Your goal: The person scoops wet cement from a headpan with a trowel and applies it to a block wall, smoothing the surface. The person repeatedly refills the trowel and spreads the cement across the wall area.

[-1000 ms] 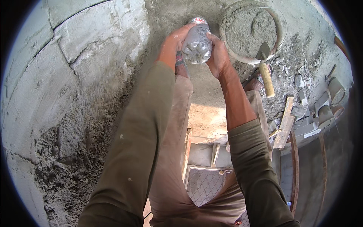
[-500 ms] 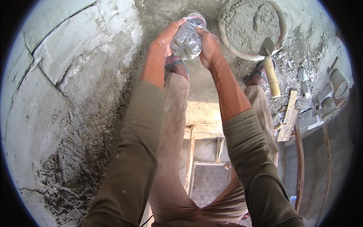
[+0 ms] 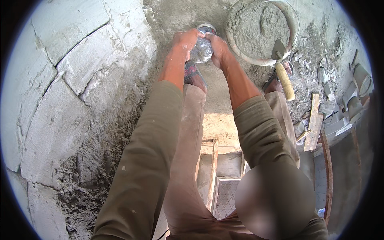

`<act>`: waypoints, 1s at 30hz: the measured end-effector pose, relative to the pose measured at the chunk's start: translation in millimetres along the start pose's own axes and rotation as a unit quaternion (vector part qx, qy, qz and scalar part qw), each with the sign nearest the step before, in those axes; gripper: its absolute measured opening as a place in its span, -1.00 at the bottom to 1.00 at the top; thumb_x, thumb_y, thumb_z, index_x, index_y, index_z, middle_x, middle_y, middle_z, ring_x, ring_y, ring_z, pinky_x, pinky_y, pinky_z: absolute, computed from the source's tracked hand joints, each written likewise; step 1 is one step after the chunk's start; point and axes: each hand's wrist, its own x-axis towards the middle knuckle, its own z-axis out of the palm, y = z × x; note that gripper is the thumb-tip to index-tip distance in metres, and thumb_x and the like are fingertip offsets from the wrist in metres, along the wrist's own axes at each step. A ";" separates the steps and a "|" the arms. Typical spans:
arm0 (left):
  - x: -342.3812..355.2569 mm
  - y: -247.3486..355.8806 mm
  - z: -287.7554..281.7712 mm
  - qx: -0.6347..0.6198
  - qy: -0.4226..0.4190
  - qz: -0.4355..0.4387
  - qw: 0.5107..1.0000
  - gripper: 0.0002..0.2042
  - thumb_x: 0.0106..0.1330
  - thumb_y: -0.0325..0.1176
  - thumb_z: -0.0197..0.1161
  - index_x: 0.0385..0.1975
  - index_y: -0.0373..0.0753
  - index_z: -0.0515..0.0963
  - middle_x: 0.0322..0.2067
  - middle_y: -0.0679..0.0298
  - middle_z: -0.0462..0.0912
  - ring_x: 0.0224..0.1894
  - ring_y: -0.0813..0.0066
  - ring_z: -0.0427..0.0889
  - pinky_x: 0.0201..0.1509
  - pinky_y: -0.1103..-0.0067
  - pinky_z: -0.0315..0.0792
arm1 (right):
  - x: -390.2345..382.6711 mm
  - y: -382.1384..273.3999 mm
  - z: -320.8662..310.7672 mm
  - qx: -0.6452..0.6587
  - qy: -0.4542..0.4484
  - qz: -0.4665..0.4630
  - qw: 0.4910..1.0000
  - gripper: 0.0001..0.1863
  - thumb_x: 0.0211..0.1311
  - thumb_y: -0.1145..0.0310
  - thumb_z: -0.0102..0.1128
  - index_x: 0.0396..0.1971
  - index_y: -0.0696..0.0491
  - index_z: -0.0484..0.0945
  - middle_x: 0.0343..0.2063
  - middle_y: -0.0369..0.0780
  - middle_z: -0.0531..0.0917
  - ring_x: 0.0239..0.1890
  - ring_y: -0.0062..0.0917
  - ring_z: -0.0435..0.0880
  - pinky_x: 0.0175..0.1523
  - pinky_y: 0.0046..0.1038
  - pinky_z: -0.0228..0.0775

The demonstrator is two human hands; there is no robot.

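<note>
Between both hands, just ahead of my left foot, is a clear plastic bottle-like container (image 3: 202, 52) with a rounded, greyish lower end and a dark and pale band near its top. My left hand (image 3: 186, 42) is closed around its left side, fingers partly hidden. My right hand (image 3: 218, 49) grips the right side, with its thumb near the upper end. To the right of my right hand stands a round bucket (image 3: 295, 25) full of wet grey mortar (image 3: 256, 34). A trowel (image 3: 285, 81) with a pale wooden handle rests over its near rim, blade toward the mortar.
A wall of grey blocks (image 3: 52, 132) rises on the left, with rough mortar (image 3: 96, 176) along its foot. At right lie rubble (image 3: 306, 76), a wooden board (image 3: 313, 130) and several broken curved pieces (image 3: 356, 98). My shoes stand beside the container and the bucket.
Both hands and the container have shifted slightly down in the picture, and the hands have drawn closer together, covering more of the container. The view has turned a little, showing more wall.
</note>
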 end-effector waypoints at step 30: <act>-17.9 -31.8 39.0 0.134 0.148 0.137 0.970 -0.17 0.26 0.08 0.48 0.33 -0.54 0.50 0.35 -0.29 0.55 0.44 -0.13 0.53 0.48 0.28 0.44 | -204.6 -11.5 -28.3 -0.453 0.289 -0.312 0.783 -0.57 0.52 0.15 0.20 0.02 0.25 0.70 -0.25 -0.02 0.77 -0.28 -0.23 0.78 -0.15 -0.17 0.70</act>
